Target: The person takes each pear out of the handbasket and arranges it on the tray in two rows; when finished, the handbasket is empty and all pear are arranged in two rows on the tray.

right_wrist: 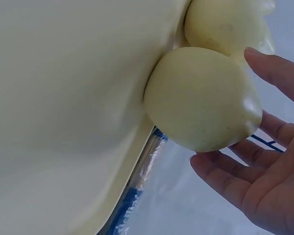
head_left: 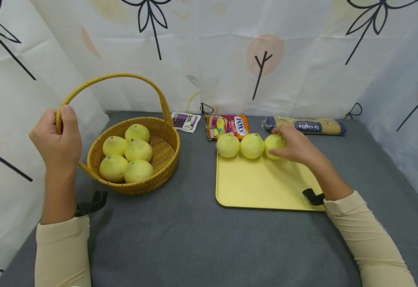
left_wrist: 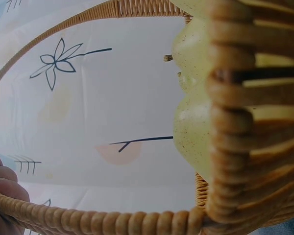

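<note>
Right hand: the bare right hand (head_left: 295, 145) wraps the rightmost round pale-yellow-green fruit (head_left: 272, 144), thumb on near side, fingers on far side; cannot tell if clamped or just touching.
Left hand: the bare left hand (head_left: 58, 135) clamped round the left side of the arched tan woven handle (head_left: 122, 75), fingers curled.
Fruit row: rightmost fruit at the tray's far edge, next to the middle pale-yellow-green fruit (head_left: 252, 146); the left pale-yellow-green fruit (head_left: 228, 145) ends the row.
Tray: flat yellow rectangular tray with rounded corners (head_left: 262, 183), under the row, right of basket.
Basket: round tan woven basket (head_left: 163, 171), left of tray; cannot tell if its base touches the table.
Basket fruits: five speckled pale-yellow-green fruits (head_left: 138, 150), bunched toward the left; right part bare weave.
Behind row: orange-and-pink printed bag (head_left: 235, 124) behind left and middle fruits; long blue-and-gold plastic pack (head_left: 309, 125) beyond right hand.
Behind basket: small purple-and-white printed packet (head_left: 185, 120).
Surface: dark grey cloth-covered table (head_left: 180, 239).
Backdrop: white curtain with black plant drawings (head_left: 212, 59).
</note>
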A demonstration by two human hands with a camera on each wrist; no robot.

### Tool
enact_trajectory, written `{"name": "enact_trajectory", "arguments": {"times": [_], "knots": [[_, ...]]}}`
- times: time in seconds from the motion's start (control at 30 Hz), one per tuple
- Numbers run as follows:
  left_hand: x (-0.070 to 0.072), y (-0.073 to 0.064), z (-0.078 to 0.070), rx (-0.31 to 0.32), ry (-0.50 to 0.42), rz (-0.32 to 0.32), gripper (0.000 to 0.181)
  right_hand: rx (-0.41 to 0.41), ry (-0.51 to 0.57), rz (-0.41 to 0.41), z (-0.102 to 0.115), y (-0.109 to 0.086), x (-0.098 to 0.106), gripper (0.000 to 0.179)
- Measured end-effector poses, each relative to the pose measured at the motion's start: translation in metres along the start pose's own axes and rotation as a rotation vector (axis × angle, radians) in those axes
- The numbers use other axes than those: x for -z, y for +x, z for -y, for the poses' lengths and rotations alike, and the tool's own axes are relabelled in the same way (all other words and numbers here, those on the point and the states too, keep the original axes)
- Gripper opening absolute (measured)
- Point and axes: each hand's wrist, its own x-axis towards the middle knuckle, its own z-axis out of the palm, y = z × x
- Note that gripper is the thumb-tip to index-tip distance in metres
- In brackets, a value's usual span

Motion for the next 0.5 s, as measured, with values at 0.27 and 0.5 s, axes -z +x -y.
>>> {"name": "enact_trajectory", "arguments": {"times": [0.27, 0.5], "knots": [[0.001, 0.003, 0.011, 0.005, 0.019, 0.000, 0.033, 0.081, 0.031, -0.142, 0.030, 0.015, -0.007, 0.057], [0.000, 0.002, 0.011, 0.002, 0.015, 0.007, 0.036, 0.302, 0.097, -0.237, 0.083, 0.043, -0.032, 0.049]]}}
